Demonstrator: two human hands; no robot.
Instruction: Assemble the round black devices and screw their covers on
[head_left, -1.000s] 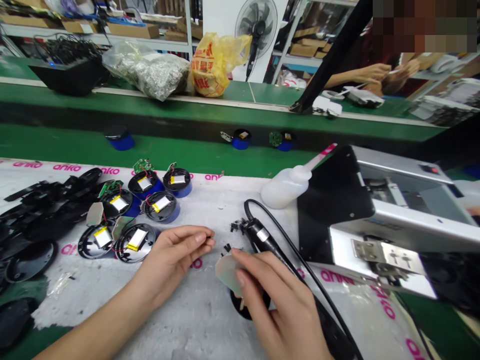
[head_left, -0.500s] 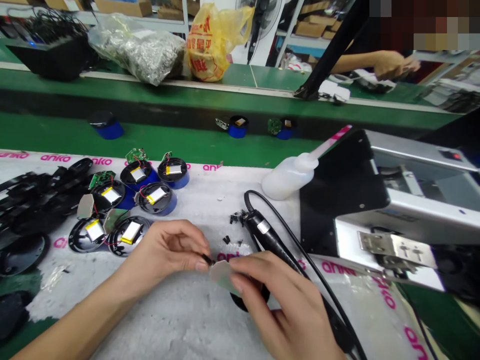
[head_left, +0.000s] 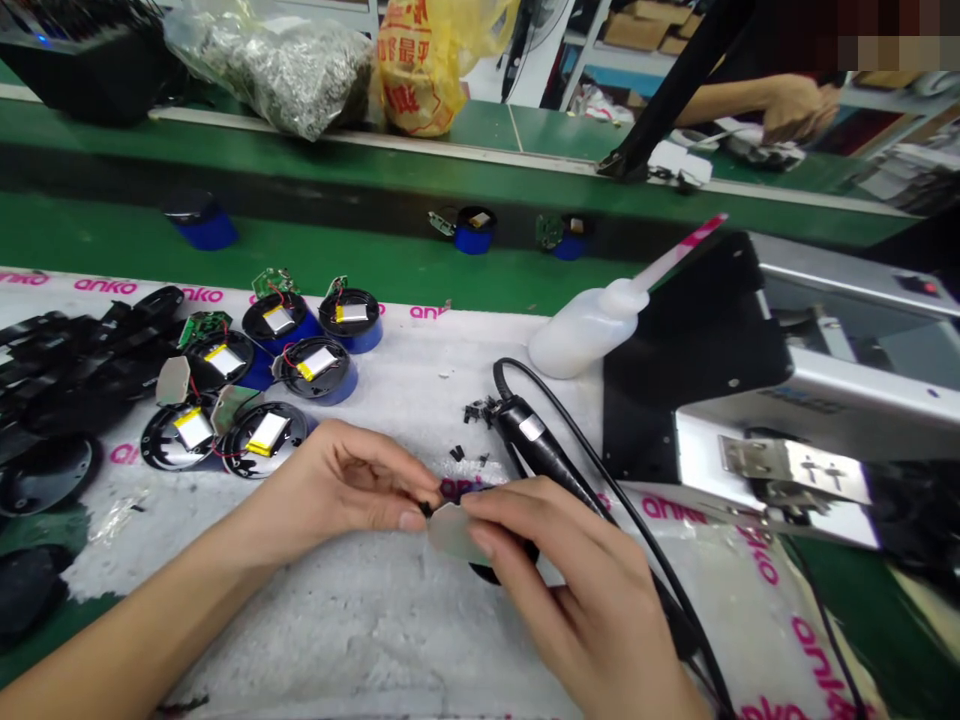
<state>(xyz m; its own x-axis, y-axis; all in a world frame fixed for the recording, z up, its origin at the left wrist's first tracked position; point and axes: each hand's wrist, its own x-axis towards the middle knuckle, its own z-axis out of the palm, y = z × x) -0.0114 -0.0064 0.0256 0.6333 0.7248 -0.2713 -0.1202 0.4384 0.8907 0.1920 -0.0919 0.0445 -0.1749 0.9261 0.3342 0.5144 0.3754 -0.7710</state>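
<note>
In my right hand [head_left: 577, 580], a pale, flat circuit board [head_left: 450, 537] with angled edges is pinched between thumb and fingers. My left hand [head_left: 360, 485] is closed at the board's left edge, thumb and fingertips around a small black part [head_left: 427, 509], mostly hidden by the fingers. Whether that part is joined to the board I cannot tell. Below the board and partly behind my right hand sits a round black housing [head_left: 487, 573]. Small black pieces [head_left: 477, 411] lie scattered on the mat just beyond my hands.
Several blue-and-black round housings [head_left: 330, 375] with batteries and boards stand left. Black parts [head_left: 90, 350] are heaped farther left. A black corded handle tool [head_left: 555, 455], white squeeze bottle [head_left: 581, 335] and metal machine [head_left: 720, 440] occupy the right. Across the bench, another person's hands [head_left: 799, 108] work.
My left fingertips have come closer around the black part at the board's edge, covering more of it. The board stays in my right hand. The camera view has tilted slightly down.
</note>
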